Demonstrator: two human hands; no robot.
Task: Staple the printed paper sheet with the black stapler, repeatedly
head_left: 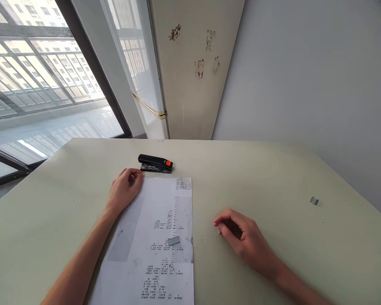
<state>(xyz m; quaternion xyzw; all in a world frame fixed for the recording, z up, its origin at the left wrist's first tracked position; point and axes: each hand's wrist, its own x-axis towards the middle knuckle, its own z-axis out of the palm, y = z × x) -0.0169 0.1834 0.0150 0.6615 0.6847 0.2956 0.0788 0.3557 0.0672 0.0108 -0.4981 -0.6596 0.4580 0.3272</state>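
My left hand (pixel 125 188) rests with curled fingers at the far left corner of a printed sheet of paper (pixel 152 254), its fingertips close to a black stapler (pixel 155 164). Nothing shows inside that hand. The stapler lies on its side just beyond the paper and has an orange-red patch at its right end. On the sheet sits a short grey strip of staples (pixel 174 241). To the right of the paper, my right hand (pixel 241 237) lies on the table with fingers loosely closed, apart from the sheet, and no object is visible in it.
The pale table (pixel 257 178) reaches back to a beige panel (pixel 197 84) with brown marks. A small grey piece (pixel 314 201), perhaps more staples, lies far right. A grey wall (pixel 305 76) stands at the right, and a window (pixel 38 72) at the left.
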